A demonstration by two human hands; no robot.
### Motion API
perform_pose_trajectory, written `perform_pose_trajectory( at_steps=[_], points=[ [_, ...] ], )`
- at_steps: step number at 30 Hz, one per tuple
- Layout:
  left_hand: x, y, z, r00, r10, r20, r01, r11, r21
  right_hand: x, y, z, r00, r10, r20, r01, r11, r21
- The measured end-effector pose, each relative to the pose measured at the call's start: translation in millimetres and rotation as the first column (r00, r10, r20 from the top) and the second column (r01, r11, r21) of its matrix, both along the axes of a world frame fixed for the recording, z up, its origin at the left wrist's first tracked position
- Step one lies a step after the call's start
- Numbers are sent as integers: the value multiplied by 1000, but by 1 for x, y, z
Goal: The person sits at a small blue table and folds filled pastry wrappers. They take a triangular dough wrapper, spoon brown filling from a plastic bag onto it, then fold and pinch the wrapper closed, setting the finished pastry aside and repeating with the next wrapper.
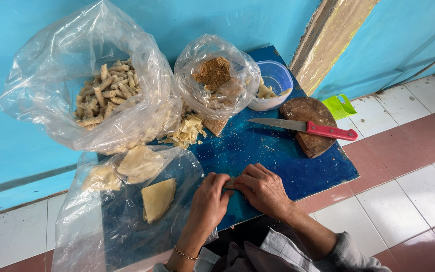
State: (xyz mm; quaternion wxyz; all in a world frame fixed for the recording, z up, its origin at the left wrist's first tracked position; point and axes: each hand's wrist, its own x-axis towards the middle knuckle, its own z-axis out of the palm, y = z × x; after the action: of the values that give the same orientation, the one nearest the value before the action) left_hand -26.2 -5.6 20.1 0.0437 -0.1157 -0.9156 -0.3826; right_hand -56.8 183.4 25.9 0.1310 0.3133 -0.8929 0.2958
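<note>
Against the turquoise wall at far left, a large crumpled clear plastic bag of small pale rolled pastry sticks [107, 90] stands open on the low blue-painted table [278, 151]. Below it a flat clear plastic bag of thin yellowish wrapper sheets [152, 194] lies over the table's near left corner. Beside that bag the left hand [210, 199], a thin bracelet at its wrist, has its fingers curled and pressed onto a small pale rolled wrapper [230, 183] at the table's near edge. The right hand [263, 189] meets it from the other side, fingertips pinching the same roll, so the piece is mostly hidden between both hands. Farther back, a smaller clear bag with brown crumbly filling [213, 73] sits near the middle, loose pale scraps at its base. To its right stands a round clear plastic tub [277, 80], then a red-handled knife [305, 127] resting across a round dark wooden board [313, 121]. A green plastic scoop [339, 106] lies on the tiled floor beyond.
</note>
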Motion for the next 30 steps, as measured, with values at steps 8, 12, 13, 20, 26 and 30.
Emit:
perform_pose_trajectory(
  at_steps=[8,12,13,20,26,30],
  points=[
    [-3,2,-7,997,-20,-75,12,994,-105,10,-1,0,984,-28,-177,31,999,16],
    [-7,0,-3,1000,-15,6,15,997,-73,3,0,-3,991,-13,-131,21,998,63],
    [-6,-1,-3,1000,-11,19,12,999,-36,0,1,-4,992,-9,-122,18,997,79],
    [-7,2,-12,987,-25,-161,15,998,-63,10,3,-8,957,-39,-287,78,989,124],
    [-10,3,-20,983,31,-181,-28,999,20,8,2,-5,956,-5,-293,73,972,223],
    [-12,11,-24,979,101,-177,-117,989,-87,-6,3,-6,964,-27,-263,93,966,241]
  ],
)
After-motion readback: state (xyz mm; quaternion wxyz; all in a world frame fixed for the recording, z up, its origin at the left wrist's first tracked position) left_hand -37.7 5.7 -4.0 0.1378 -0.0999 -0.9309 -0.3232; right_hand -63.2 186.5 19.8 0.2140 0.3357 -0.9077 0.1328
